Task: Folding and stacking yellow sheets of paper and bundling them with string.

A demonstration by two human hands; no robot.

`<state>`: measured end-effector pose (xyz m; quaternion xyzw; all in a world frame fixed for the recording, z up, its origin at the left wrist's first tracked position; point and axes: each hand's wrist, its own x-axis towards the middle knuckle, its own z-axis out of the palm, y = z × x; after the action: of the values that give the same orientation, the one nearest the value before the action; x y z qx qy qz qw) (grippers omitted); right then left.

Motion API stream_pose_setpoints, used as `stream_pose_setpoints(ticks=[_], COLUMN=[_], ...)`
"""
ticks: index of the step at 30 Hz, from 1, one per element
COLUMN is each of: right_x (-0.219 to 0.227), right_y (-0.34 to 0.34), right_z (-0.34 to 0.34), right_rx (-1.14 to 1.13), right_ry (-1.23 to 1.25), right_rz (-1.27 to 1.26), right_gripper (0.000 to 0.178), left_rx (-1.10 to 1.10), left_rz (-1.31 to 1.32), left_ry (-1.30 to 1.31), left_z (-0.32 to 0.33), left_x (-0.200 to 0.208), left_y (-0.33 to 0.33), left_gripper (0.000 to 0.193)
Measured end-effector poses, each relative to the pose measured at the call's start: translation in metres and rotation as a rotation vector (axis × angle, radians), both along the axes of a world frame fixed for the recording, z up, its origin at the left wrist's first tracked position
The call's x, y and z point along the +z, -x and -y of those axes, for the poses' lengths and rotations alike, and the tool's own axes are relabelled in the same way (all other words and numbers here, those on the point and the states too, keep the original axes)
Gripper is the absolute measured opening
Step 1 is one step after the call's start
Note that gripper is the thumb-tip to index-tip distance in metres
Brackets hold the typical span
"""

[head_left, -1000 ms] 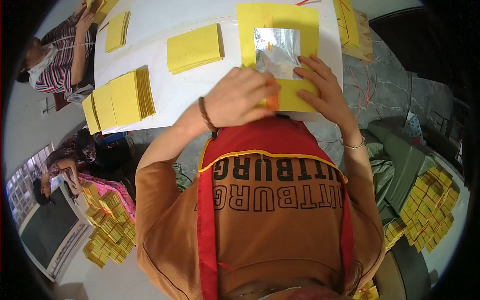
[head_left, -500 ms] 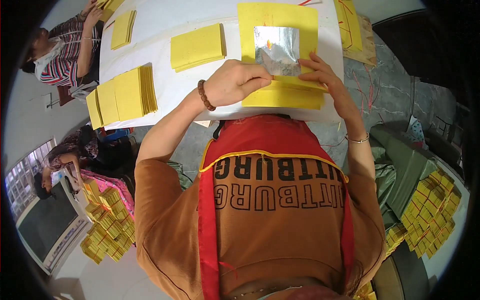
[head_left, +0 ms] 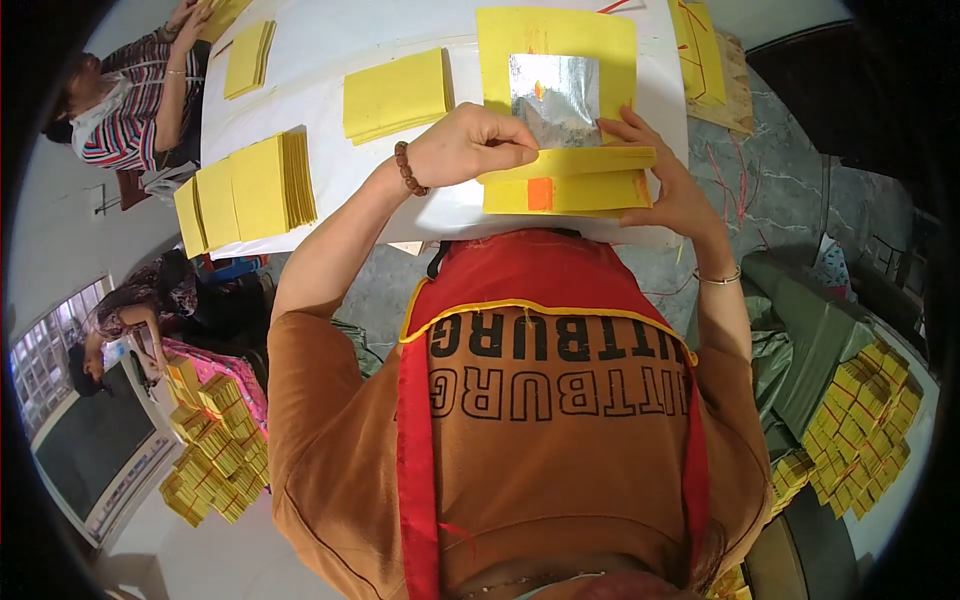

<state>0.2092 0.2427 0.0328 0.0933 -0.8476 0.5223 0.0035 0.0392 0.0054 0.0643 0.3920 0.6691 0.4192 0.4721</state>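
A yellow paper sheet [head_left: 500, 60] lies in front of me with a silver foil square [head_left: 560, 85] at its middle. Its near part is folded up into a raised flap [head_left: 600, 160], and an orange patch [head_left: 540, 194] shows on the yellow paper just below. My left hand [head_left: 465, 148], thumb and forefinger pinched together, grips the flap's left end. My right hand [head_left: 680, 185] curves around the right end, with fingertips on the sheet beside the foil and the thumb at the paper's lower right edge.
On the white table [head_left: 330, 190] lie a flat yellow paper stack [head_left: 395, 97], a fanned row of folded papers [head_left: 250, 190] and a smaller pile [head_left: 248, 60]. Tied yellow bundles [head_left: 865, 420] are heaped at right, others [head_left: 220, 450] at left. A person in stripes [head_left: 130, 110] works at far left.
The near fold has been raised and turned, so the orange patch now shows. My right hand has shifted, its thumb now at the lower edge. My left hand has moved slightly.
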Motion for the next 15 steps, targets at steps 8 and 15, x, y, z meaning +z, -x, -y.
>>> stream_pose_setpoints(ticks=[8, 15], right_x=[-0.0027, -0.0022], right_y=[0.0004, 0.0070], right_z=[-0.0028, 0.0008], right_rx=[-0.032, -0.058], right_ry=[0.097, 0.027], right_rz=[0.093, 0.056], right_gripper=[0.063, 0.042], left_rx=[0.014, 0.070], left_rz=[0.014, -0.021], left_ry=[-0.007, -0.121], left_z=[0.0000, 0.0018], left_x=[-0.0023, -0.0063], left_y=[0.0005, -0.0023], left_gripper=[0.015, 0.019])
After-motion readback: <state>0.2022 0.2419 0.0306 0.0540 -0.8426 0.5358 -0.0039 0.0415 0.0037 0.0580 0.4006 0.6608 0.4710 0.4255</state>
